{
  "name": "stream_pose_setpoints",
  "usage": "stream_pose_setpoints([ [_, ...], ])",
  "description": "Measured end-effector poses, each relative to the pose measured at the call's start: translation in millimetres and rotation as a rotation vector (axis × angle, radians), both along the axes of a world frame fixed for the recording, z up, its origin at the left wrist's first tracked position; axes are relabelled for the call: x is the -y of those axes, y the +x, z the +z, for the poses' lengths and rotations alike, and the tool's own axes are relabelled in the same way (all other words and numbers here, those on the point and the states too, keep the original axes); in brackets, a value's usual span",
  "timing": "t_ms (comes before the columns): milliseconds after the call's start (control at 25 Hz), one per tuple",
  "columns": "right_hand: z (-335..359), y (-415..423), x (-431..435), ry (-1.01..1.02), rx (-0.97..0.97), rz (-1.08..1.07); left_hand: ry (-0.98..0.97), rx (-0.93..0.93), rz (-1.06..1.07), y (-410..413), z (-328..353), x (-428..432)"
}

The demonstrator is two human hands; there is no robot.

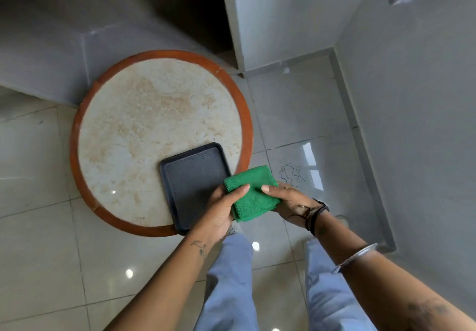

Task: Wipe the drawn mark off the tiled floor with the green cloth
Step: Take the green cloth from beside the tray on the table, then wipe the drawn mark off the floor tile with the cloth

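Observation:
A folded green cloth (251,191) is held up in front of me between both hands. My left hand (221,209) grips its left edge with the thumb on top. My right hand (291,202) grips its right edge, thumb on top too. The drawn mark (291,173) is a dark scribble of thin looping lines on the glossy tiled floor (296,114), just beyond my right hand and right of the round table. The cloth is in the air, well above the floor, and does not touch the mark.
A round marble-topped table (144,124) with an orange-brown rim stands to the left, bearing a dark rectangular tray (190,173) at its near edge. Grey walls and a skirting strip (360,150) bound the floor on the right. My legs in pale blue trousers stand below.

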State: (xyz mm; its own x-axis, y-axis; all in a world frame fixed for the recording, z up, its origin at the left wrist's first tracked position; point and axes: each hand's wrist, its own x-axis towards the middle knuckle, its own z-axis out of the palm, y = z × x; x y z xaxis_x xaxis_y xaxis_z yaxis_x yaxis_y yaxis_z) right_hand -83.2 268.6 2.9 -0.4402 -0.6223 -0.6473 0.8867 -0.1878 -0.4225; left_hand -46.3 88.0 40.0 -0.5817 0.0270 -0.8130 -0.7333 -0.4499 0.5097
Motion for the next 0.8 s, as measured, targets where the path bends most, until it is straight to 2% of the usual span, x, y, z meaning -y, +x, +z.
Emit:
stream_pose_setpoints([
  [200, -75, 14, -110, 0.33, -0.022, -0.121, -0.15, 0.133, -0.238, -6, -96, -101],
  [360, -197, 25, -179, 0.796, -0.08, -0.058, -0.211, 0.221, -0.421, -4, -236, -161],
  [400, -231, 25, -190, 0.96, -0.163, -0.011, -0.293, 0.232, -0.507, -3, -274, -166],
  [480, -308, 21, -205, 1.317, -0.446, 0.117, -0.58, 0.222, -0.713, 2, -353, -169],
  [560, -380, 14, -205, 1.544, -0.691, 0.235, -0.879, 0.194, -0.904, 5, -421, -160],
  [640, -444, 17, -190, 1.601, -0.816, 0.444, -1.049, 0.158, -1.043, 6, -476, -153],
  [760, -503, 53, -147, 1.421, -0.84, 0.936, -1.176, 0.108, -1.29, -3, -528, -147],
  [800, -510, 65, -134, 1.413, -0.849, 0.996, -1.191, 0.094, -1.367, -9, -538, -145],
])
